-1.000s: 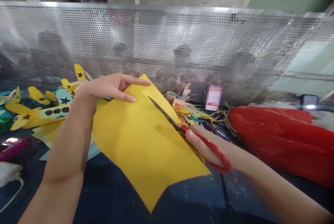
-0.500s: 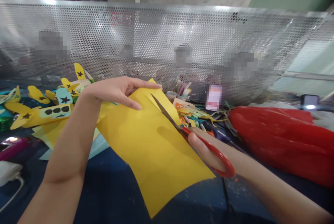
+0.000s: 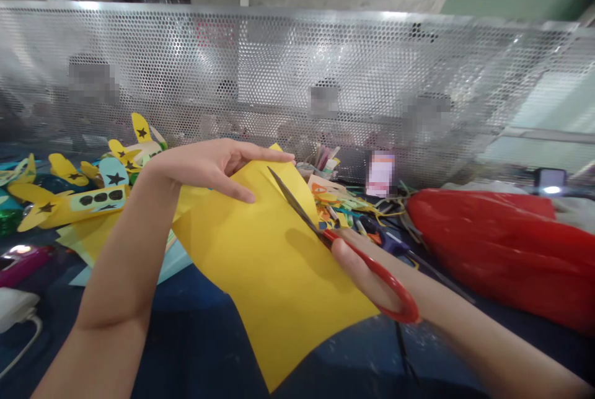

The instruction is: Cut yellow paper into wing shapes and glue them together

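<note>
Right hand [image 3: 367, 275] — fingers through red loops of scissors [image 3: 325, 235], blades parted, cutting into far edge of yellow paper sheet [image 3: 269, 275]. Left hand [image 3: 209, 163] pinches sheet's far left corner, thumb on top, lifting it above dark blue bench [image 3: 186, 337]. Paper planes [image 3: 74, 201] lie far left; red plastic bag [image 3: 502, 244] right — perforated metal screen [image 3: 297, 77] behind.

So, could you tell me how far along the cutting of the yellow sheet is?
Done: paper planes lie at the left. In hand: the left hand pinches the far edge of the yellow sheet; the right hand drives scissors in beside it. Left: most of the sheet is uncut.
</note>
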A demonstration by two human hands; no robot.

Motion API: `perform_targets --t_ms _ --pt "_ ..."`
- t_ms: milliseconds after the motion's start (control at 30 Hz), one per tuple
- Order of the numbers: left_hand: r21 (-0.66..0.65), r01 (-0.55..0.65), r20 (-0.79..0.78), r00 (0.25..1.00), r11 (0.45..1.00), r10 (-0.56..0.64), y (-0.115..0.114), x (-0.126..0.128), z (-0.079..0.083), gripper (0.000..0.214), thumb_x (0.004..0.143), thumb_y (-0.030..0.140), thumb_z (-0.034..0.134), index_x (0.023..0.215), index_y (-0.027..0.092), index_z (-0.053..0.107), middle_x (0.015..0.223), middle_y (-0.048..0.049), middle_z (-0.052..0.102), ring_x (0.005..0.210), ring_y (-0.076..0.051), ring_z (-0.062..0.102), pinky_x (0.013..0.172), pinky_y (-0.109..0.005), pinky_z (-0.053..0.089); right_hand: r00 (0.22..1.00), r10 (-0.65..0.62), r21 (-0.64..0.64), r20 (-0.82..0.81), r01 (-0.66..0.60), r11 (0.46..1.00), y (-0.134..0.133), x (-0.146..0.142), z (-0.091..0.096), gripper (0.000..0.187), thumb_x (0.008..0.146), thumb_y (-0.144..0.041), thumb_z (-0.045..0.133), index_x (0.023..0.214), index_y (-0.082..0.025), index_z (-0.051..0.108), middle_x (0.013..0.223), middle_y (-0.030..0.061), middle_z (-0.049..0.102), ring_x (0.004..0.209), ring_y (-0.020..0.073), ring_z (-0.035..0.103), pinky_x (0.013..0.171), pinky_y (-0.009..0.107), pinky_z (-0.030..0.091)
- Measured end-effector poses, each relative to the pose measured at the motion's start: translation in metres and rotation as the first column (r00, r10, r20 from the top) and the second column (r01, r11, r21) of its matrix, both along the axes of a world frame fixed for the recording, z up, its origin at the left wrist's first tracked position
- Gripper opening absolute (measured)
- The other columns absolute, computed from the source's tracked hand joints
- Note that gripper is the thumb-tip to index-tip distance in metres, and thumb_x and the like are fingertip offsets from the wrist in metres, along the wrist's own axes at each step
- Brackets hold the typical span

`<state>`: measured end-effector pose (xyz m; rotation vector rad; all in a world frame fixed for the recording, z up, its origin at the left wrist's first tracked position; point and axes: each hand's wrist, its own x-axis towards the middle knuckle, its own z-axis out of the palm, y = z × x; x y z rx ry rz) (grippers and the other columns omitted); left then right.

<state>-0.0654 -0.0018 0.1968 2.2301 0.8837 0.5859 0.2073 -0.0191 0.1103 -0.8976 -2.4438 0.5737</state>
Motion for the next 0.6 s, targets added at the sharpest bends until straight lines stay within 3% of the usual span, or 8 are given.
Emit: perform_targets --t_ms 233,467,600 --pt "-0.043 0.023 -0.003 1.000 0.999 -0.023 -0.0009 -0.0005 0.0000 0.067 0.072 0.025 0.073 0.135 0.034 0.051 0.131 0.0005 0.060 0.124 -0.027 0.053 0.091 -0.025 0.047 1.000 0.031 -0.109 -0.002 -0.031 0.994 0.0004 -0.0026 0.0009 0.065 0.084 -0.077 0.014 0.064 -0.022 0.044 0.058 0.0033 0.051 0.051 0.0156 0.046 0.043 0.027 0.037" --pt "-0.020 0.057 -0.023 0.998 0.998 -0.058 0.0012 -0.0022 -0.0007 0.067 0.073 0.028 0.071 0.137 0.035 0.049 0.137 0.0014 0.055 0.130 -0.027 0.046 0.095 -0.026 0.045 1.000 -0.003 -0.086 0.015 0.004 0.996 -0.0009 -0.0043 0.0001 0.065 0.082 -0.079 0.010 0.062 -0.023 0.035 0.055 0.0005 0.041 0.048 0.0134 0.037 0.044 0.027 0.031" --pt "-0.011 0.077 -0.084 0.993 0.997 -0.077 0.0019 -0.0037 -0.0001 0.071 0.078 0.032 0.068 0.143 0.034 0.039 0.143 0.0004 0.049 0.131 -0.027 0.044 0.099 -0.029 0.042 1.000 -0.011 -0.063 0.021 0.012 0.998 0.0009 -0.0058 -0.0021 0.067 0.080 -0.081 0.006 0.059 -0.023 0.032 0.053 0.0002 0.038 0.047 0.0134 0.035 0.042 0.027 0.029"
